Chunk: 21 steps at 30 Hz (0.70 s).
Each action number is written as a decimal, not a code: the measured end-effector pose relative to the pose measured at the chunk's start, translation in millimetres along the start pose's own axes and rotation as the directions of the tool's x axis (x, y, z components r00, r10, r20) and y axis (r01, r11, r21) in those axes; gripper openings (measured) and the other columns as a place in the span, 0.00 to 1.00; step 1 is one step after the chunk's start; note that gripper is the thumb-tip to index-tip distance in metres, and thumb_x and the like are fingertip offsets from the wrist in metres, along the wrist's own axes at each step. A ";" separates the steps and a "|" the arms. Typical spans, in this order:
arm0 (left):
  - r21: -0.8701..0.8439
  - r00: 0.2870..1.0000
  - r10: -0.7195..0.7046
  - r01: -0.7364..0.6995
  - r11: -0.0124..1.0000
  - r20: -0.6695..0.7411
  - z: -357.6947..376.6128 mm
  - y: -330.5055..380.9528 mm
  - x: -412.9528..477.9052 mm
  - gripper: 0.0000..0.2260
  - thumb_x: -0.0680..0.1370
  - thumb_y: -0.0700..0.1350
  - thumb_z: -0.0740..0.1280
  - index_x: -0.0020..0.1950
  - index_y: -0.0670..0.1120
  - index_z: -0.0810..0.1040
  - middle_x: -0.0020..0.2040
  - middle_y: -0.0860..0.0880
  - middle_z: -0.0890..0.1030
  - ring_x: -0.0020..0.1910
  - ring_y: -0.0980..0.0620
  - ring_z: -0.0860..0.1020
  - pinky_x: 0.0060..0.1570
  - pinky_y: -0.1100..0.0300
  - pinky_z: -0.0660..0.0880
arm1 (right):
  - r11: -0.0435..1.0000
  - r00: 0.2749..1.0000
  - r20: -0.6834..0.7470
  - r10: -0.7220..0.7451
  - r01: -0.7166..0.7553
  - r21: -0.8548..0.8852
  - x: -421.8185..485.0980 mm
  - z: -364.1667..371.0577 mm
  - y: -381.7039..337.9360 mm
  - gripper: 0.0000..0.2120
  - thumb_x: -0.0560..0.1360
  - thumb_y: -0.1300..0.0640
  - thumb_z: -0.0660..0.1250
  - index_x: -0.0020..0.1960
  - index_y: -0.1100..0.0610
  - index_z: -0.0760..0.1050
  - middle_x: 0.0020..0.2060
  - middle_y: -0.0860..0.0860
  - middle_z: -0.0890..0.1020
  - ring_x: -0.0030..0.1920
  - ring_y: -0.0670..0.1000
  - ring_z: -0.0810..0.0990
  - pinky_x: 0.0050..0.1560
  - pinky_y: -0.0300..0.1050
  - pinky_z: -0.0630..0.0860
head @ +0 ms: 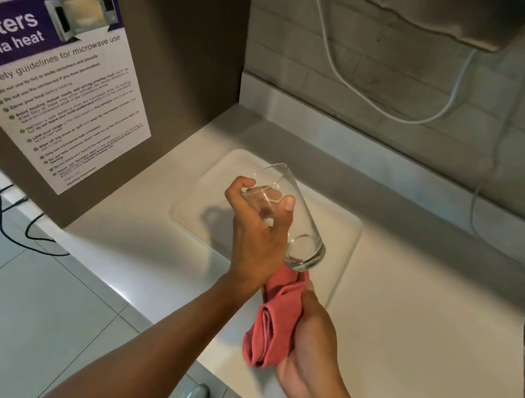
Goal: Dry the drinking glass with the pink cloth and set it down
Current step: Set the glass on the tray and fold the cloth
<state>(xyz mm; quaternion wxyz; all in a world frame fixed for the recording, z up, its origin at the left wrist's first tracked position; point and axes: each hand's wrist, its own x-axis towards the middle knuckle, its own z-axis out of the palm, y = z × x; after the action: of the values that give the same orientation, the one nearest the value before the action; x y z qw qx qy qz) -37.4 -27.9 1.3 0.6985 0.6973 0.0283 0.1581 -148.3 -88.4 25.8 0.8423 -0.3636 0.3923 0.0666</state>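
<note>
Drinking glass [289,217]: tilted above the white tray [333,245], base against the pink cloth [273,322].
Left hand [257,232]: fingers wrapped round its wall.
Right hand [312,339]: closed on the bunched cloth.
Handling: likely light, rigid, slippery, breakable; hold mid-wall, not the rim.

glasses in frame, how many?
1. The drinking glass is tilted in the left hand, above the white tray, base touching the pink cloth held by the right hand. None other visible.
</note>
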 end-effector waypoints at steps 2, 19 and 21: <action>0.014 1.000 0.019 -0.019 1.000 0.002 0.9 -3.6 12.0 0.31 0.77 0.64 0.68 0.72 0.53 0.59 0.52 0.55 0.82 0.44 0.59 0.84 0.45 0.64 0.83 | 0.997 0.999 0.035 -0.035 0.038 -0.070 1.1 -8.8 -5.8 0.16 0.82 0.50 0.62 0.59 0.58 0.83 0.50 0.61 0.85 0.41 0.57 0.83 0.43 0.53 0.78; 0.352 0.926 -0.092 -0.046 0.935 0.366 22.2 -43.5 31.9 0.43 0.74 0.56 0.81 0.81 0.50 0.61 0.66 0.49 0.78 0.66 0.46 0.78 0.69 0.48 0.78 | 0.865 0.854 0.317 -0.413 0.477 -0.158 -5.7 -29.9 -63.2 0.20 0.73 0.62 0.60 0.59 0.50 0.84 0.52 0.59 0.87 0.51 0.57 0.87 0.46 0.44 0.82; 0.366 0.926 -0.081 -0.066 0.928 0.370 26.5 -44.9 32.3 0.40 0.74 0.54 0.82 0.79 0.49 0.64 0.68 0.48 0.78 0.67 0.46 0.77 0.66 0.52 0.77 | 0.886 0.858 0.340 -0.385 0.447 -0.124 -4.0 -34.1 -65.0 0.22 0.71 0.62 0.58 0.60 0.56 0.82 0.53 0.62 0.86 0.51 0.60 0.86 0.46 0.46 0.82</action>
<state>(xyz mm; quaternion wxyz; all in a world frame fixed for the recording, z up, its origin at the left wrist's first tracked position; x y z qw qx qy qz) 8.2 -44.0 -36.3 0.5466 0.8340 -0.0748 0.0096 -146.1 -157.6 50.4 0.8464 -0.5075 0.1599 -0.0236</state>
